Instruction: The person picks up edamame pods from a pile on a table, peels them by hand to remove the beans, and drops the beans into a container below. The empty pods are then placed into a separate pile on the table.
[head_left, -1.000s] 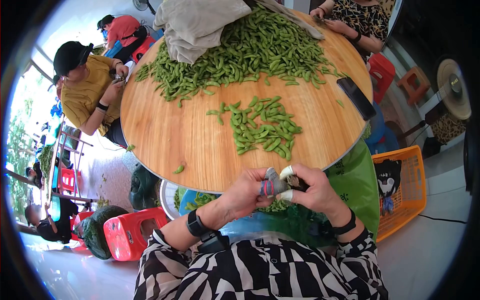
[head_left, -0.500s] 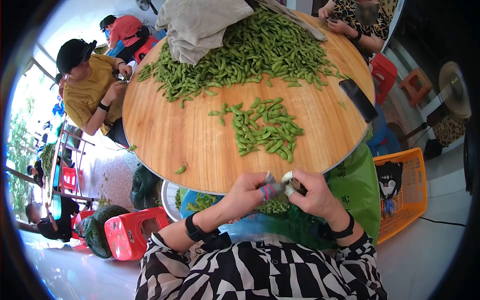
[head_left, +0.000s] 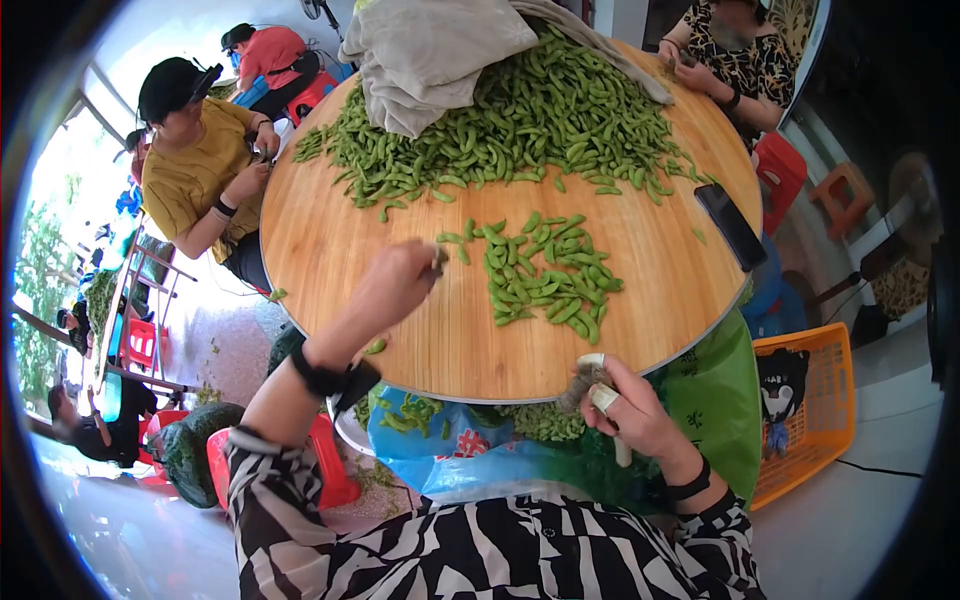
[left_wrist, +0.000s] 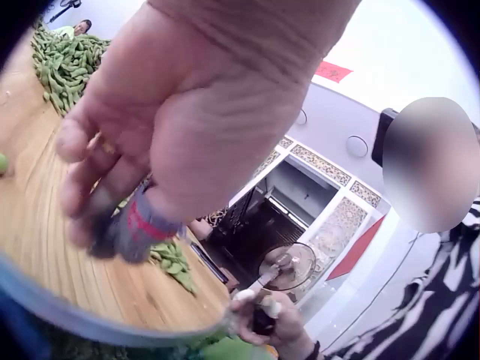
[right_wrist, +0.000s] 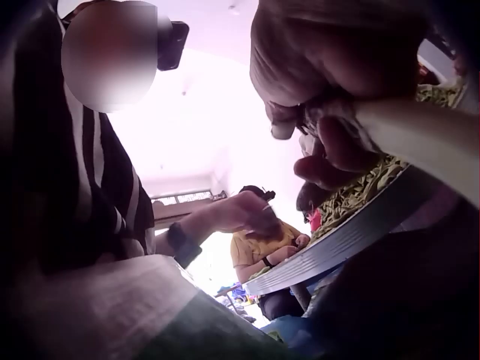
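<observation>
My left hand (head_left: 395, 285) reaches out over the round wooden table (head_left: 420, 350), beside the small group of green soybean pods (head_left: 550, 270). Grey cloth with pink stripes wraps its thumb (left_wrist: 142, 229), and its fingers bend loosely, with no pod visible between them. At the table's front edge, my right hand (head_left: 640, 415) curls round a greyish-brown bundle (head_left: 583, 385); I cannot tell its kind. White coverings show on that hand's digits. Further back lies a big heap of pods (head_left: 520, 115), partly under a beige cloth (head_left: 430, 60).
A black phone (head_left: 730, 225) lies at the table's right edge. Below the front edge are a blue bag (head_left: 430, 440) and shelled beans (head_left: 545, 420). An orange basket (head_left: 810, 400) stands at right, a red stool (head_left: 335, 465) at left. Other people sit around the table.
My hands were together at the table edge; the left has moved away, forward and left over the tabletop. The right stays near the edge, slightly lower, turned to show the bundle.
</observation>
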